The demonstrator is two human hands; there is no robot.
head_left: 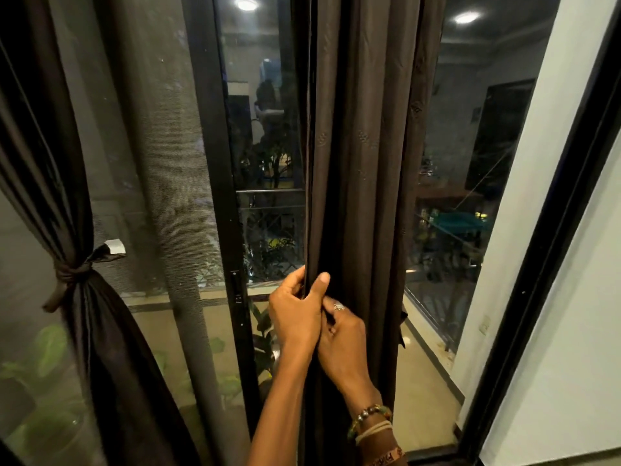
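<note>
Both hands grip the brown curtain (363,163) at 6 o'clock.
The left hand (295,314) and right hand (344,334) touch, fingers curled tight round its edge; at 9 o'clock hangs a tied-back drape (77,297), glass door (262,156) behind.

My left hand (297,314) curls its fingertips behind the edge of the brown curtain (359,163), so I cannot see them. The fingers of my right hand (344,334) vanish into the folds beneath my left thumb. The curtain runs off the top and bottom edges. My wristband (386,457) is cut off below, its lettering unreadable.
</note>
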